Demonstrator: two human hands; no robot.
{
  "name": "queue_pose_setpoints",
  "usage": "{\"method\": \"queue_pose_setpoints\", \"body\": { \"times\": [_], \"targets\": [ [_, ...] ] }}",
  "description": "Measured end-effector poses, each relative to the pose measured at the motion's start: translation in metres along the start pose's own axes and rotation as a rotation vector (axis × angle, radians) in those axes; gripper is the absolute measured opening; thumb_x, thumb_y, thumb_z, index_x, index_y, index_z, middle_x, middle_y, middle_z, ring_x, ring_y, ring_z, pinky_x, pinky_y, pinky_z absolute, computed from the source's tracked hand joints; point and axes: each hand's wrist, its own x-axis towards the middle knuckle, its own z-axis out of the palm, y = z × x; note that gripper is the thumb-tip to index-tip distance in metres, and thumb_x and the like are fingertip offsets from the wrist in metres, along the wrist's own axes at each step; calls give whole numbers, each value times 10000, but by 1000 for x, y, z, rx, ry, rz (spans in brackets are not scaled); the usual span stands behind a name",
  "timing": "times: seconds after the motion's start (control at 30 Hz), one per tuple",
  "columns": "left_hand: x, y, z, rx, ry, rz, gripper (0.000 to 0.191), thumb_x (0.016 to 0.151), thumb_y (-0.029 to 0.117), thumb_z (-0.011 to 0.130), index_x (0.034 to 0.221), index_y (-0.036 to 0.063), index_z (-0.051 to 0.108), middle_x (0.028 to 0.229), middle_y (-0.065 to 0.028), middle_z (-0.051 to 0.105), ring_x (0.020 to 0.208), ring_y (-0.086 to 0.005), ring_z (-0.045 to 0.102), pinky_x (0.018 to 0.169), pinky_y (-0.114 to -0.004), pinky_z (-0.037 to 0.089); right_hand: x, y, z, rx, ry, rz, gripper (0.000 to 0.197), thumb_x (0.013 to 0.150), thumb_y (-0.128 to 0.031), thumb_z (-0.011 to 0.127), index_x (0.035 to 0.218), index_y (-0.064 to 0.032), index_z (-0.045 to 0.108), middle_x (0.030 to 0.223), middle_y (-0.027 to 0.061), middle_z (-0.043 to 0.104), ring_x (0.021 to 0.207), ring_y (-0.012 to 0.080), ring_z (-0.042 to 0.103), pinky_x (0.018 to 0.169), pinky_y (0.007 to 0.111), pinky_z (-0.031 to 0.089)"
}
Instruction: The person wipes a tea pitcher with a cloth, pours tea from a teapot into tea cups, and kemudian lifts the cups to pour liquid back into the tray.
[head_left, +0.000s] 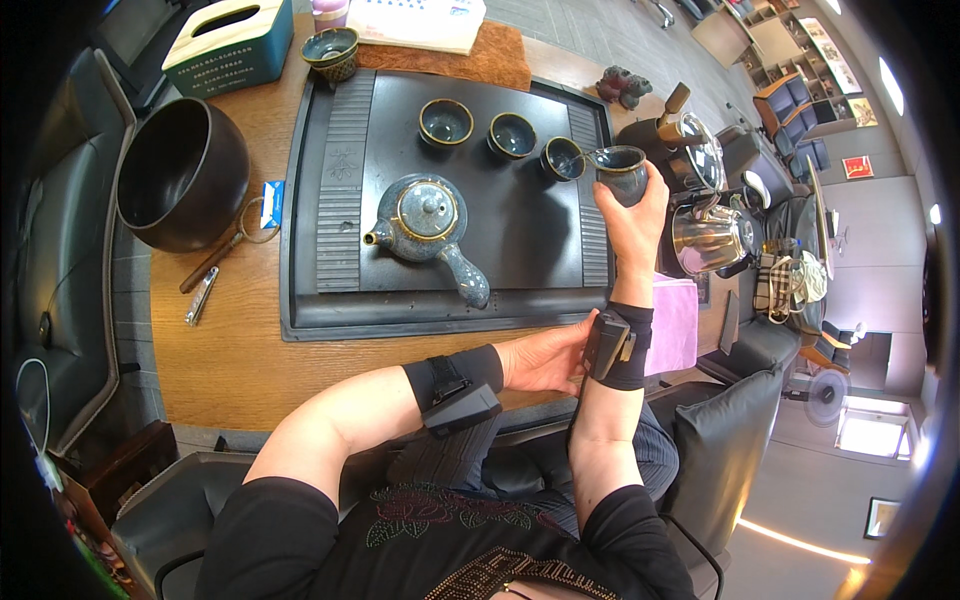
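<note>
My right hand (634, 217) grips a grey-blue ceramic pitcher (622, 180) at the right of the black tea tray (480, 270). The pitcher's lip leans over the nearest small teacup (562, 159), and a thin clear stream seems to run between them. To the left of it stand a second teacup (512, 136) and a third teacup (445, 122), both with dark glossy interiors. A lidded side-handle teapot (421, 217) sits on the tray, spout to the left. My left hand (544, 360) rests against my right wrist, thumb apart, fingertips partly hidden behind it.
A dark round bowl (184, 176), a ring-ended strainer (259, 221) and nail clippers (201, 296) lie left of the tray. At the right are a steel kettle (705, 236) and a pink cloth (673, 322). A tissue box (229, 49) and patterned cup (330, 54) stand behind.
</note>
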Motion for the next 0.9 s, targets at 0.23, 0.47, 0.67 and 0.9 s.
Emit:
{"method": "queue_pose_setpoints", "body": {
  "times": [0.23, 0.47, 0.67, 0.9],
  "targets": [
    [2, -2, -8, -31, -69, -1, 561, 898, 606, 396, 1217, 163, 528, 1192, -7, 572, 1093, -157, 520, 935, -397, 425, 5, -5, -3, -26, 5, -32, 592, 615, -153, 740, 1149, -15, 525, 1088, 182, 519, 1043, 333, 496, 920, 404, 406],
    [2, 0, 3, -132, -44, 4, 389, 986, 368, 324, 1220, 129, 523, 1192, -55, 573, 1078, -199, 537, 967, -431, 402, 12, -10, -10, -33, 11, -57, 587, 620, -153, 738, 1150, -14, 525, 1087, 180, 520, 1049, 332, 494, 926, 404, 403],
    [7, -13, -34, -161, -193, 12, 316, 948, 161, 346, 1187, 49, 520, 1148, -78, 578, 1070, -207, 539, 973, -452, 406, 17, -11, -6, -27, 22, -91, 597, 624, -160, 740, 1159, -15, 518, 1098, 183, 511, 1061, 332, 490, 927, 404, 402],
    [-5, -3, 4, -59, -98, 32, 319, 896, 16, 451, 1209, 60, 494, 1110, -82, 563, 1050, -204, 544, 924, -406, 450, 19, -8, -9, -78, 24, -113, 605, 625, -170, 749, 1161, -17, 516, 1092, 186, 517, 1060, 338, 490, 925, 410, 403]
  ]
}}
